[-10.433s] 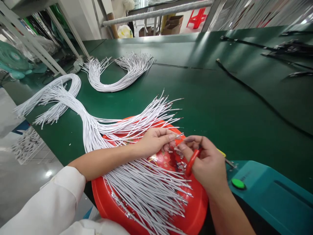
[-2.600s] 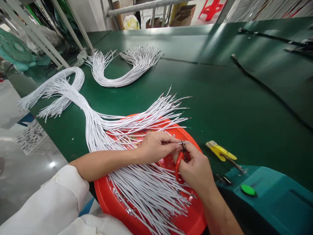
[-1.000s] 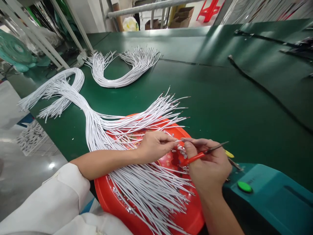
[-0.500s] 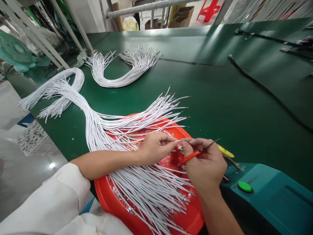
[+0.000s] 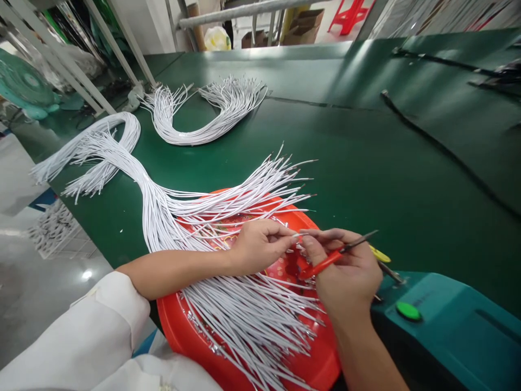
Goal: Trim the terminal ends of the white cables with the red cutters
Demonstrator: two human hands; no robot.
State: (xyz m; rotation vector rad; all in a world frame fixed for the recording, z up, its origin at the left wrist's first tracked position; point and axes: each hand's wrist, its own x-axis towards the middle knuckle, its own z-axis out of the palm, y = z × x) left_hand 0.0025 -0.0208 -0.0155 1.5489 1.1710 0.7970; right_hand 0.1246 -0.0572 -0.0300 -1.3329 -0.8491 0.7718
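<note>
My left hand [image 5: 260,247] pinches the end of a white wire between thumb and fingers, above a red tray [image 5: 173,331]. Close against its fingertips, my right hand [image 5: 345,266] is closed around red-handled scissors [image 5: 325,263], whose dark blades point away to the right. Its thumb and forefinger meet at the tip of the same wire; what they pinch there is too small to make out. One bundle of white wires [image 5: 248,320] fans across the tray below my left forearm. Another bundle [image 5: 228,203] spreads over the tray's far rim. Small shiny metal pieces lie in the tray.
A teal machine [image 5: 451,326] with a green button and a yellow-handled tool [image 5: 379,253] beside it stand at right. More white wire bundles [image 5: 195,138] lie on the green table [image 5: 345,163]. A black cable [image 5: 439,144] runs along the right; a shelf frame rises at left.
Earlier the scissor blades were at the wire beside my left fingertips; now they are turned out to the right. Over the last second my right hand shifts slightly left, then back right.
</note>
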